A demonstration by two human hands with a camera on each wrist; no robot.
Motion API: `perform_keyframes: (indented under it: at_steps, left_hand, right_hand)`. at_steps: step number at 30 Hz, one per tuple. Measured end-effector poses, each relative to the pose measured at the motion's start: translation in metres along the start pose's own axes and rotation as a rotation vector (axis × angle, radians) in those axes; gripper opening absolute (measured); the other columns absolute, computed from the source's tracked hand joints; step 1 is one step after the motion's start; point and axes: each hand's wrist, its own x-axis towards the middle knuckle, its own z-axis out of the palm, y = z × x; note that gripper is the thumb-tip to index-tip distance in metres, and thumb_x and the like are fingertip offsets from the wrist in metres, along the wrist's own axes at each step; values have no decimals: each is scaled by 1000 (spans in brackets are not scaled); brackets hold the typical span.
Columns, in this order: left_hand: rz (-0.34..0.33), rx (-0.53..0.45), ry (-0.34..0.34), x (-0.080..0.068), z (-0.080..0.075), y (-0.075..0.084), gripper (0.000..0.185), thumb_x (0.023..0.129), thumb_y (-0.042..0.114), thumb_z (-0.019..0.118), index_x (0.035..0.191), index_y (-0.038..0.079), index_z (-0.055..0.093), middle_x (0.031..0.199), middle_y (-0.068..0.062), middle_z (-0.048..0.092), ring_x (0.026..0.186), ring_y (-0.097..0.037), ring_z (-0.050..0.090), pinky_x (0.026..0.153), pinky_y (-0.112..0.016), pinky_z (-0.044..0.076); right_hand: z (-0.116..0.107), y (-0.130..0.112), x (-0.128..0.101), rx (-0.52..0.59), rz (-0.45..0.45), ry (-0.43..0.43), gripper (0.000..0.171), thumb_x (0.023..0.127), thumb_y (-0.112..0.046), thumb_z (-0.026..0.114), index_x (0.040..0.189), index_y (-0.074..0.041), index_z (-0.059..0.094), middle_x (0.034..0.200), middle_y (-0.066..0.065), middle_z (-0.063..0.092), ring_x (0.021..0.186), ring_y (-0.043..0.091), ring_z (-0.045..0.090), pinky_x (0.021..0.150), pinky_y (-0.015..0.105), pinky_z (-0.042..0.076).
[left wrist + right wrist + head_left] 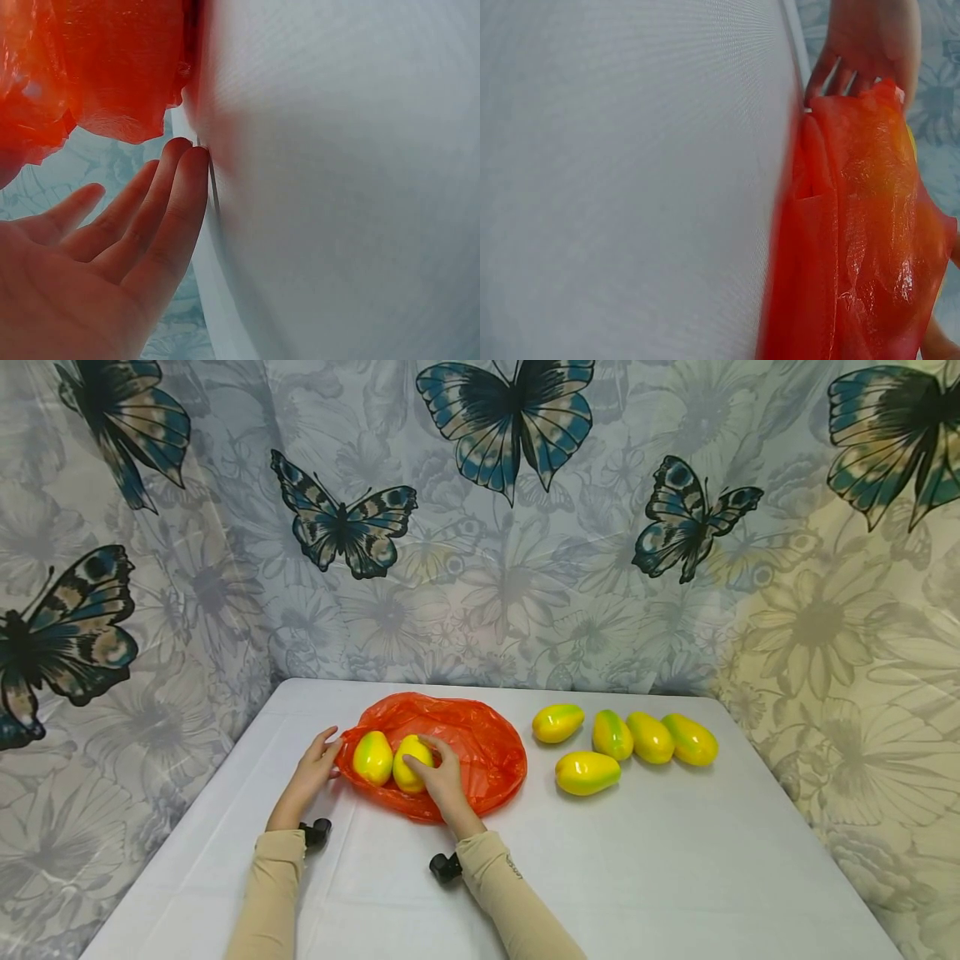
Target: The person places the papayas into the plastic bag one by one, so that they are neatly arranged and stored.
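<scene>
A red plastic bag (491, 752) lies spread on the table, its mouth facing up. Two glossy yellow-green mangoes sit in its left part, a left mango (372, 758) and a right mango (405, 775). My right hand (446, 781) holds the right mango between thumb and fingers. At the bag's left rim is my left hand (309, 777). In the left wrist view the left hand (112, 262) has its fingers extended beside the hanging bag (120, 67). The bag's side (870, 225) hides most of the right hand in the right wrist view.
To the right of the bag lie several more mangoes: one at the back (558, 723), one in front (588, 773), and a row farther right (651, 738). A white cloth covers the table (645, 877). Behind it hangs a butterfly-patterned curtain (480, 610).
</scene>
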Motion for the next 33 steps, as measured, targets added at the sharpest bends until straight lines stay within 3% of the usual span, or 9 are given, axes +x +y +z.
perform_keyframes:
  at_steps: [10,19,33]
  left_hand:
    - [79,-16,20,-3,-1,1,71,102,50,36,152,2,22,134,-35,45,105,-36,58,82,-35,59]
    - [15,-9,-1,1,0,-1,62,106,39,35,154,4,19,142,-32,43,115,-39,56,90,-39,57]
    - [2,0,-9,1,-1,-2,65,105,43,34,156,6,16,146,-31,39,122,-41,53,95,-43,55]
  right_hand:
    - [-1,-1,1,-17,16,-6,50,87,-32,73,133,-18,58,138,8,55,128,28,48,109,47,44]
    - [-3,-4,0,-35,-3,2,52,86,-30,74,133,-14,58,138,8,55,128,30,49,107,47,46]
    - [-19,-15,0,47,-89,26,48,85,-21,75,129,-9,61,138,13,56,135,38,44,110,56,39]
